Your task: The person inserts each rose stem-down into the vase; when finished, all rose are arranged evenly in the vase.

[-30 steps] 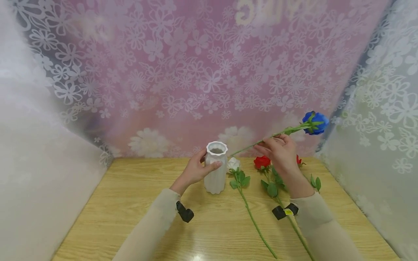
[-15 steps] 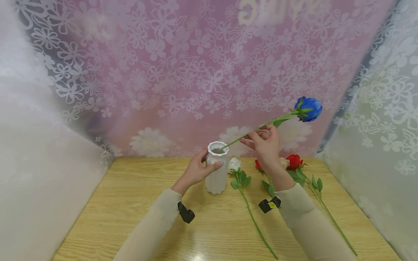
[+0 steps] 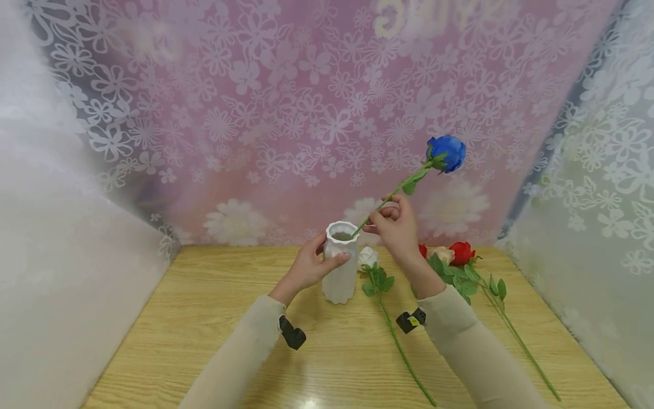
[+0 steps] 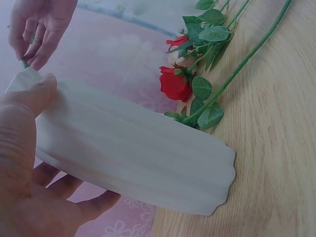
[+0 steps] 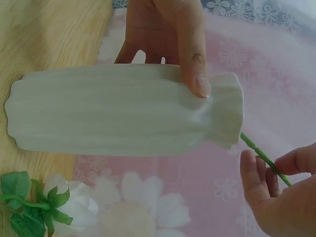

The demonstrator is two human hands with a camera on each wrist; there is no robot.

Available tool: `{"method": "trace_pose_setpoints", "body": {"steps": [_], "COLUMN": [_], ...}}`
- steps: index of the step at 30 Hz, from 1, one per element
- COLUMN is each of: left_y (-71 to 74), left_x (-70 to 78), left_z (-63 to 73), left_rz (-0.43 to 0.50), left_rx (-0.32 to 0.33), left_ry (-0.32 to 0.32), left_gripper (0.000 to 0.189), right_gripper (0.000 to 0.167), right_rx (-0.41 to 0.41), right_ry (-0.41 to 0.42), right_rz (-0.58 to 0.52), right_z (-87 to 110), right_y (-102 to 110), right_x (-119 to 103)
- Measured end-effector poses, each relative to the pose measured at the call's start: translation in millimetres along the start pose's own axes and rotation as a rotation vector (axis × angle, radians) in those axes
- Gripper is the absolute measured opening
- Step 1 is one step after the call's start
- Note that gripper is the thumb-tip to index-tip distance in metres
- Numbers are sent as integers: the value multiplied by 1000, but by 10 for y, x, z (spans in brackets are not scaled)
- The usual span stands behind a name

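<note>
A white ribbed vase (image 3: pixel 339 278) with a scalloped rim stands upright on the table. My left hand (image 3: pixel 307 266) grips it near the neck, thumb across the front and fingers behind, as the left wrist view shows of the vase (image 4: pixel 133 143). Just right of the rim, my right hand (image 3: pixel 395 227) pinches the green stem of a blue rose (image 3: pixel 447 153). The bloom points up and to the right. In the right wrist view the stem (image 5: pixel 256 150) runs from the fingers into the mouth of the vase (image 5: pixel 123 111); its lower end is hidden inside.
A white rose (image 3: pixel 369 258) lies right of the vase, its stem running toward the front edge. Farther right lie a red rose (image 3: pixel 462 253) and a cream rose (image 3: pixel 443 255); another red bloom is partly behind my right wrist. A flower-patterned curtain (image 3: pixel 306 142) hangs behind the table.
My right hand has moved left toward the vase, bringing the blue rose's stem end into its mouth and tilting the rose more upright. The left hand has stayed on the vase.
</note>
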State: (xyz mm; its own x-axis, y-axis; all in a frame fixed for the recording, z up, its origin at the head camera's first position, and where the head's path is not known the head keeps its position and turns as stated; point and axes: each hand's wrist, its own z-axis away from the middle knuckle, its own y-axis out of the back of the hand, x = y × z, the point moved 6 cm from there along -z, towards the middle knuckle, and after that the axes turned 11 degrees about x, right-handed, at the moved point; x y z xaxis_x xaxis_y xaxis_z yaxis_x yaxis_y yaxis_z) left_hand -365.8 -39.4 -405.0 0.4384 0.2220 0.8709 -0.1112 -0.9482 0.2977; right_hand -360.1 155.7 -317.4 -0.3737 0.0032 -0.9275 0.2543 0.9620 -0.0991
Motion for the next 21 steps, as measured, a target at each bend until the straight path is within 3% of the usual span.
{"method": "trace_pose_setpoints", "body": {"steps": [10,21], "left_y": [-4,-9], "left_x": [4,-13], "left_z": [-2,3], "left_rz": [0,-7], "left_rx": [-6,1], "left_ry": [-3,0], "left_gripper": [68,70], "right_gripper": [28,29], "right_rx": [-101,-125], "right_ry": [30,89], "right_rz": [296,448], "right_z": [93,138], "right_y": [-82,-108], "right_x": [25,33]}}
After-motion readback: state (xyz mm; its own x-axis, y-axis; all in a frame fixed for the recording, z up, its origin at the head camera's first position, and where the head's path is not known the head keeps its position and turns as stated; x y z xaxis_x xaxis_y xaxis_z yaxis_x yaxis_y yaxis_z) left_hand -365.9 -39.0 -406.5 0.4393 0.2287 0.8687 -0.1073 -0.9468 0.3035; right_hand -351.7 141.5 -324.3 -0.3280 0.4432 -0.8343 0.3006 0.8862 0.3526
